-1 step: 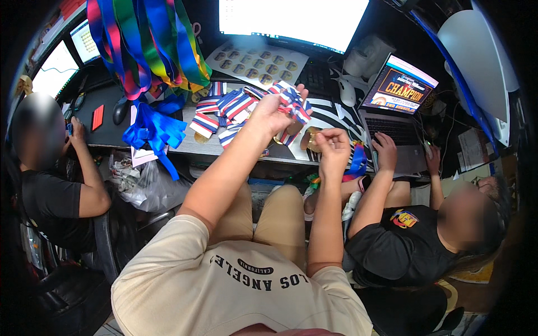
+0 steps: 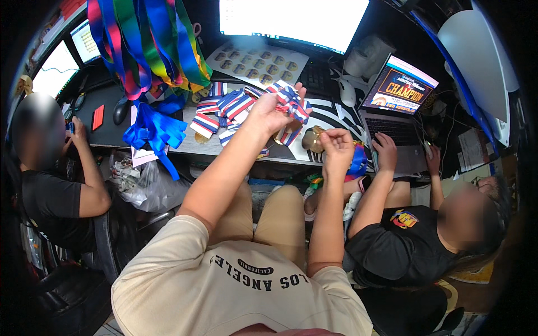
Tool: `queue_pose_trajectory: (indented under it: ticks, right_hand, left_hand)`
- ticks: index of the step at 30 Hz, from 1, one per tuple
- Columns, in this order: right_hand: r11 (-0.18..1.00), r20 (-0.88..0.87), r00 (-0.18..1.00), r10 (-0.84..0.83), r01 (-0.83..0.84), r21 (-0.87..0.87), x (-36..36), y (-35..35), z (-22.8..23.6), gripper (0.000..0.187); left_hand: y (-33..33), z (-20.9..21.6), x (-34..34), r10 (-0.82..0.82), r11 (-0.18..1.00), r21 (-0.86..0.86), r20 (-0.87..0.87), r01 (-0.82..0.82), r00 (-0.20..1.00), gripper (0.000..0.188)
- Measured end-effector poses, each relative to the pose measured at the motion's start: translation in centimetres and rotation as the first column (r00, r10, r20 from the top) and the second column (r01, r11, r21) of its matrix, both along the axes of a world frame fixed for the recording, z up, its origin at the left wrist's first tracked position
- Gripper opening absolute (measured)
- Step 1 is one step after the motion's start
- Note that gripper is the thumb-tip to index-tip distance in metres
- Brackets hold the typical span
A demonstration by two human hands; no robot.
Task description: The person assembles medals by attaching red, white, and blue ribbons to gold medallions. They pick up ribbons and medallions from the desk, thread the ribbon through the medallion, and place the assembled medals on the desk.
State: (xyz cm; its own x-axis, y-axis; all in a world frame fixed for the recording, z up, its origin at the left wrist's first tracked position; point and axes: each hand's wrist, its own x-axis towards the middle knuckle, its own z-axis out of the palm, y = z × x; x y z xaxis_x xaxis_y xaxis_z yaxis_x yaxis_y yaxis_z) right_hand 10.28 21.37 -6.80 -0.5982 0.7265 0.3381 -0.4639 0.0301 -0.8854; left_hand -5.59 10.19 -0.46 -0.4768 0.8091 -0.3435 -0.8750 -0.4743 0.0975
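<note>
"so, what fills the desk (image 2: 210, 150)?"

"largest first: a bright monitor (image 2: 291, 22) at the back, a sheet of round stickers (image 2: 258, 63) in front, then a heap of striped ribbons (image 2: 232, 106)."

"and the left hand (image 2: 272, 108)?"

"palm up, grasping a bunch of red, white and blue ribbon (image 2: 291, 103) over the desk."

"the right hand (image 2: 338, 147)?"

"fingertips pinched on a gold-coloured medal (image 2: 310, 140), just right of that bunch, above the desk's front edge."

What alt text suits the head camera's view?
A person's left hand holds striped ribbon and the right hand a round medal, near a ribbon pile on a desk; co-workers in black flank them.
</note>
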Motion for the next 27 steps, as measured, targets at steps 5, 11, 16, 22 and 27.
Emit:
queue_pose_trajectory:
  ticks: [5,11,16,22,27]
  right_hand:
    - [0.998,0.345,0.938,-0.024,0.001,0.066,-0.3,3.3,-0.6,0.018]
    - [0.768,0.128,0.932,-0.338,0.195,0.61,-0.7,-1.4,2.8,0.021]
    - [0.553,0.076,0.932,-0.353,0.143,0.821,-1.3,-4.8,6.2,0.023]
    - [0.598,0.107,0.937,-0.333,0.122,0.792,-2.0,-5.0,5.6,0.02]
    - [0.83,0.205,0.96,-0.191,0.046,0.556,-1.7,-5.4,4.9,0.019]
  left_hand:
    - [-2.2,0.4,-0.9,-0.016,0.99,0.144,0.059,0.007,0.998,0.035]
    - [-2.7,0.8,-0.1,-0.03,0.989,0.149,0.111,0.013,0.993,0.038]
    - [-2.4,0.5,0.3,-0.12,0.969,0.221,0.034,0.11,0.992,0.042]
    - [-2.2,0.6,1.3,-0.11,0.989,0.091,-0.052,0.115,0.993,0.039]
    - [-2.2,0.7,2.1,-0.137,0.988,0.048,-0.143,0.145,0.98,0.043]
